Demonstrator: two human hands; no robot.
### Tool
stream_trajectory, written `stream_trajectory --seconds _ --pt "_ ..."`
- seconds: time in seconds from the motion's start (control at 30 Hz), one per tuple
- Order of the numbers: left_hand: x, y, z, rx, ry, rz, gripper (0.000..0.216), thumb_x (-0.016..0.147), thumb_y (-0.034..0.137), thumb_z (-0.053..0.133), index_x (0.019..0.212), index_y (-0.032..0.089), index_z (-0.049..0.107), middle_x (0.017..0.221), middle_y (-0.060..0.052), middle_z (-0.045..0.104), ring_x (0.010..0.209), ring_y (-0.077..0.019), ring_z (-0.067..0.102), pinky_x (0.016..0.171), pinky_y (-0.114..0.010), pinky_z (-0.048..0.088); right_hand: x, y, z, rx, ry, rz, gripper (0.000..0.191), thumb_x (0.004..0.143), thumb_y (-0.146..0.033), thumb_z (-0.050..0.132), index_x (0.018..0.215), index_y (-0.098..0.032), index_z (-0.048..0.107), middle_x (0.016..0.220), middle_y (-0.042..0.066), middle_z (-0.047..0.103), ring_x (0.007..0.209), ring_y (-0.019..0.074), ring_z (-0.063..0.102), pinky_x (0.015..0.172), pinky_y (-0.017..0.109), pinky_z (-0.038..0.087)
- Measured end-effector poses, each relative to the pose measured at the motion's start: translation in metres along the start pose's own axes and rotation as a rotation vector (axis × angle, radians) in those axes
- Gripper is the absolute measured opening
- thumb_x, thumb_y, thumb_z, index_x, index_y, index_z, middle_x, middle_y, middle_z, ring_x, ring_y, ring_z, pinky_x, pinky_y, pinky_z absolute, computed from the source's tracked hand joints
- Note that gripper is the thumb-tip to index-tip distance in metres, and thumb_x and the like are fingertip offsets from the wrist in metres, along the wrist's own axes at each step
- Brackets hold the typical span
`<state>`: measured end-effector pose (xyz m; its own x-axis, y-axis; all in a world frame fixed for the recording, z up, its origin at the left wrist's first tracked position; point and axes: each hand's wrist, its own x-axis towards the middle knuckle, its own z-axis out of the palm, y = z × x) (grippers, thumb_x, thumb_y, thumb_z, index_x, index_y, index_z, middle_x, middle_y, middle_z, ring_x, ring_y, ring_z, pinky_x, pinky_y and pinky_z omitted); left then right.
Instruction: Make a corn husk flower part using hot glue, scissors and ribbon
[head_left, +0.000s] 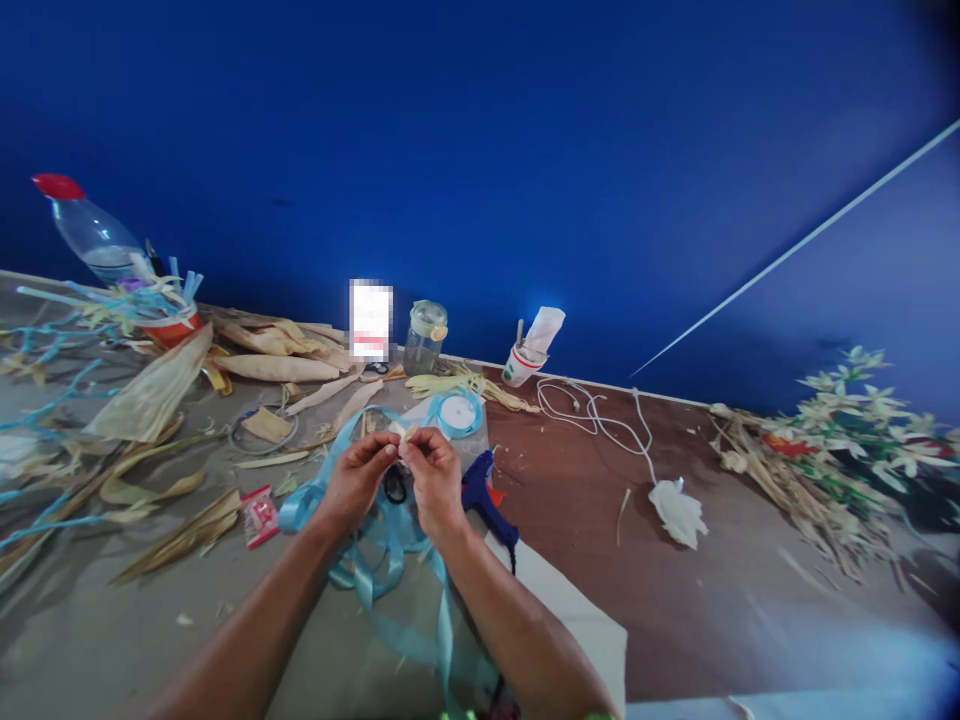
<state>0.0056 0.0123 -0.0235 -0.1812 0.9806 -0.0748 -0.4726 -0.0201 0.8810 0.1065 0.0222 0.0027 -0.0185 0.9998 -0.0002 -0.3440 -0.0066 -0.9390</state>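
Note:
Between my left hand (pixel 358 480) and my right hand (pixel 436 478) is a small cream-coloured piece of husk (pixel 406 433), pinched by the fingertips of both. My fingers hide most of it. Light blue satin ribbon (pixel 386 560) lies in loose loops under and around my wrists. A dark round object, perhaps scissor handles (pixel 394 487), shows between my hands. Close to my right wrist lies a blue glue gun (pixel 489 500) with its cord running toward me. A ribbon spool (pixel 458 412) sits just beyond my right hand.
Dried corn husks (pixel 281 368) spread across the left. A tilted-looking bottle (pixel 94 235) and a red container (pixel 171 328) stand there too. Farther back are a glass jar (pixel 425 340), a paper cup (pixel 520 367) and a white cable (pixel 615 425). White flowers (pixel 885 420) lie far right.

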Motion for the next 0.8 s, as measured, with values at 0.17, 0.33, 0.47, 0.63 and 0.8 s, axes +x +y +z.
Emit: stream_trajectory --seconds 0.17,0.33,0.47,0.63,0.8 --pt "0.0008 -0.0031 -0.0033 0.079 -0.024 0.022 0.018 0.066 0.031 0.075 0.077 0.019 0.069 0.071 0.0 0.064 0.068 -0.0131 0.058 0.066 -0.024 0.046 0.0017 0.0044 -0.0025 -0.1 0.005 -0.076 0.008 0.07 -0.025 0.064 0.068 -0.02 0.058 0.072 -0.002 0.052 0.069 0.0121 0.048 0.068 0.024 0.041" --pt "0.0009 -0.0047 -0.0057 0.108 -0.025 0.095 0.017 0.071 0.032 0.071 0.084 0.021 0.068 0.081 0.0 0.064 0.078 -0.0136 0.058 0.075 -0.024 0.045 0.0002 0.0021 -0.0035 -0.233 0.031 -0.173 0.003 0.073 -0.022 0.06 0.07 -0.02 0.059 0.077 -0.001 0.053 0.069 0.0128 0.049 0.065 0.024 0.04" --pt "0.001 -0.003 -0.005 0.135 0.013 0.09 0.017 0.068 0.031 0.073 0.079 0.02 0.068 0.075 0.0 0.063 0.073 -0.0131 0.058 0.07 -0.023 0.045 -0.0022 -0.0015 -0.0038 -0.342 0.017 -0.224 0.005 0.073 -0.019 0.058 0.069 -0.02 0.057 0.078 0.0 0.054 0.069 0.013 0.049 0.064 0.024 0.039" --pt "-0.0014 -0.0012 -0.0005 0.145 0.066 0.066 0.022 0.063 0.032 0.077 0.08 0.02 0.07 0.076 0.0 0.067 0.074 -0.0134 0.06 0.071 -0.023 0.046 -0.0005 0.0029 -0.0064 -0.408 0.036 -0.297 0.004 0.076 -0.02 0.057 0.073 -0.02 0.055 0.08 0.0 0.053 0.072 0.0131 0.05 0.065 0.024 0.041" --pt "-0.0035 0.0018 0.0032 0.196 0.078 0.07 0.023 0.063 0.034 0.076 0.08 0.019 0.07 0.077 -0.001 0.068 0.073 -0.0142 0.061 0.071 -0.025 0.048 0.0015 0.0067 -0.0079 -0.419 0.062 -0.327 0.005 0.075 -0.02 0.057 0.075 -0.018 0.053 0.079 0.0 0.053 0.071 0.0128 0.051 0.064 0.025 0.042"
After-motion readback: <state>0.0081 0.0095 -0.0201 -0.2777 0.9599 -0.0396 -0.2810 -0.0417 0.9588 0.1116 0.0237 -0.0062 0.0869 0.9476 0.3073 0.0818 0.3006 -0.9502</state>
